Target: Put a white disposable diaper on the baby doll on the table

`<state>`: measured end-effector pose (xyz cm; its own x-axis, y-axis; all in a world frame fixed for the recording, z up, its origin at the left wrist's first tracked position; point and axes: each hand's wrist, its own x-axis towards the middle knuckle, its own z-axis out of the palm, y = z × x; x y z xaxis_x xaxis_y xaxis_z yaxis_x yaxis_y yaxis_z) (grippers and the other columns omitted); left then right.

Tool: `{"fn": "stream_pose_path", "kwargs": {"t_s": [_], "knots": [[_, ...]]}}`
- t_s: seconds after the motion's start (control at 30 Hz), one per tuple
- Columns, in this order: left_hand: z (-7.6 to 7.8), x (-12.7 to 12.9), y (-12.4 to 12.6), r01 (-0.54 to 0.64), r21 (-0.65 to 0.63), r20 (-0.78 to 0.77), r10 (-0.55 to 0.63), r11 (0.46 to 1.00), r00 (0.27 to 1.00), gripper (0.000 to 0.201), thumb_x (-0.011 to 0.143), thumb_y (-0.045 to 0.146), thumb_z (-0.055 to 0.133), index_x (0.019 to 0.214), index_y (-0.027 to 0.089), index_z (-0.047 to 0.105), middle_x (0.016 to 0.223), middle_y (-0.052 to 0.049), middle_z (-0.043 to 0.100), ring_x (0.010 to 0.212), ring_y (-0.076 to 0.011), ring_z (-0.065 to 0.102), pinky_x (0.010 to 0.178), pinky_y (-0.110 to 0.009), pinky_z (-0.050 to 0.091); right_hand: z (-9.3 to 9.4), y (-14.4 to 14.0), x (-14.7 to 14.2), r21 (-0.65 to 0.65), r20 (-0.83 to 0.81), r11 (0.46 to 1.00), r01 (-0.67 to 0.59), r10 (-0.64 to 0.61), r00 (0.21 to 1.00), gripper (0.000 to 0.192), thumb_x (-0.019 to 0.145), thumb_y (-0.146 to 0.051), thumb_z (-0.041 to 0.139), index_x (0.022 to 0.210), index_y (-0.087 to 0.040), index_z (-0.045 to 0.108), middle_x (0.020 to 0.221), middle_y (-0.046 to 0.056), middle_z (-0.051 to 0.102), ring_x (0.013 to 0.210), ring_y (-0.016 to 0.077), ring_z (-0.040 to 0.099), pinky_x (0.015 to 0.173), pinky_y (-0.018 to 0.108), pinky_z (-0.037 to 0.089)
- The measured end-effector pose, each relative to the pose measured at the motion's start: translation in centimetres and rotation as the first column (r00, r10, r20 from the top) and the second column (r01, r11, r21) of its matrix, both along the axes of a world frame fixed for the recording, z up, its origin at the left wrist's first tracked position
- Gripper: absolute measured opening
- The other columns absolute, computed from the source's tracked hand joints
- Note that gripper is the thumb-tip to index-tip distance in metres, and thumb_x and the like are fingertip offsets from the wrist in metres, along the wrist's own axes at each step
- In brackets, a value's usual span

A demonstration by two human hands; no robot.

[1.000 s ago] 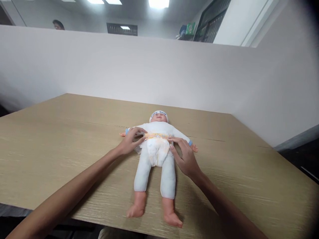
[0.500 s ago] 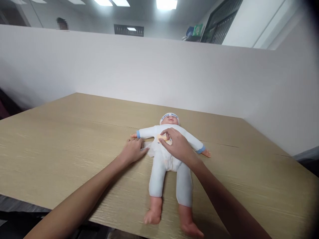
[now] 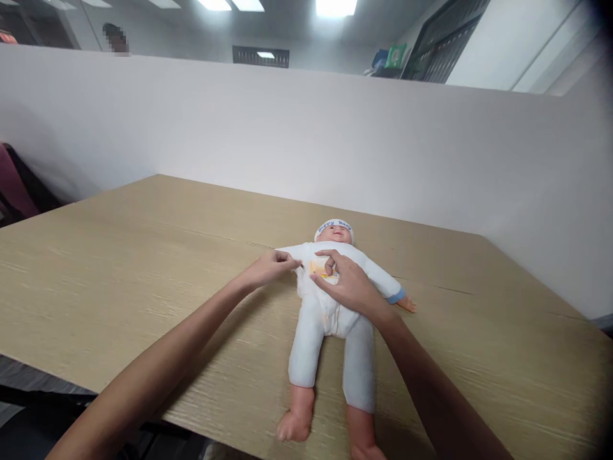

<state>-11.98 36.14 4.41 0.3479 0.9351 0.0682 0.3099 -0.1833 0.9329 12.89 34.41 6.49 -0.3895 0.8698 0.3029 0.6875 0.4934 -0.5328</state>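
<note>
A baby doll (image 3: 325, 377) in a white outfit and printed white cap lies on its back, feet toward me. Round its hips is a white diaper (image 3: 330, 313) with a yellow-orange print on the front. At the waist's left side, my left hand (image 3: 272, 267) pinches what looks like the diaper's side tab, mostly hidden by the fingers. My right hand (image 3: 352, 281) rests over the belly, thumb and index finger apart around the print. The doll's arm at the left is partly behind my left hand; the other is stretched out to the right.
The doll lies on a wide wooden table (image 3: 143, 275) with a seam across it. A white partition (image 3: 268, 128) rises behind the table's far edge. Beyond it a person's head (image 3: 115, 39) shows at upper left. A dark and maroon chair (image 3: 16, 179) stands at the left.
My left hand has lifted from the table beside the doll and moved up and right to its waist, bringing the diaper's side wing in. My right hand's thumb and index finger have spread.
</note>
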Motion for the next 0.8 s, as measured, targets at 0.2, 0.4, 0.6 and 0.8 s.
{"fn": "stream_pose_path", "kwargs": {"t_s": [0.2, 0.4, 0.6, 0.8], "knots": [[0.6, 5.5, 0.8, 0.058, -0.086, 0.128, -0.047, 0.995, 0.991, 0.049, 0.089, 0.061, 0.069, 0.065, 0.019, 0.06, 0.064, 0.001, 0.05, 0.062, -0.0133, 0.04, 0.058, -0.029, 0.027, 0.1, 0.0, 0.0, -0.043, -0.075, 0.999, 0.001, -0.005, 0.997, 0.046, 0.095, -0.045, 0.072, 0.136, -0.025, 0.065, 0.097, 0.001, 0.07, 0.097, 0.0245, 0.068, 0.09, 0.038, 0.051], [-1.8, 6.2, 0.8, 0.024, -0.005, 0.283, -0.021, 1.0, 0.959, 0.052, 0.099, 0.071, 0.058, 0.097, 0.019, 0.063, 0.076, 0.0, 0.058, 0.067, -0.015, 0.051, 0.061, -0.028, 0.039, 0.2, -0.2, -0.2, -0.034, -0.082, 0.998, 0.049, -0.052, 0.995, 0.034, 0.102, -0.036, 0.056, 0.132, -0.025, 0.067, 0.092, 0.001, 0.071, 0.081, 0.0213, 0.064, 0.076, 0.034, 0.048], [-5.1, 5.5, 1.2, -0.064, 0.227, 0.185, 0.021, 0.972, 0.982, 0.041, 0.104, 0.062, 0.059, 0.106, 0.02, 0.057, 0.088, 0.001, 0.055, 0.078, -0.0161, 0.05, 0.071, -0.03, 0.042, 0.5, -0.5, -0.2, -0.048, -0.099, 0.996, 0.07, -0.074, 0.992, 0.033, 0.104, -0.033, 0.052, 0.133, -0.025, 0.066, 0.09, -0.001, 0.069, 0.076, 0.0185, 0.062, 0.074, 0.032, 0.046], [-5.5, 5.5, 1.8, -0.019, 0.283, 0.139, -0.022, 0.959, 0.99, 0.04, 0.107, 0.058, 0.054, 0.092, 0.021, 0.054, 0.083, 0.002, 0.049, 0.078, -0.0168, 0.046, 0.074, -0.031, 0.041, -0.2, -0.1, 0.0, -0.014, -0.101, 0.998, 0.054, -0.055, 0.993, 0.031, 0.103, -0.032, 0.051, 0.129, -0.026, 0.065, 0.085, -0.002, 0.065, 0.074, 0.0191, 0.059, 0.072, 0.032, 0.045]]}}
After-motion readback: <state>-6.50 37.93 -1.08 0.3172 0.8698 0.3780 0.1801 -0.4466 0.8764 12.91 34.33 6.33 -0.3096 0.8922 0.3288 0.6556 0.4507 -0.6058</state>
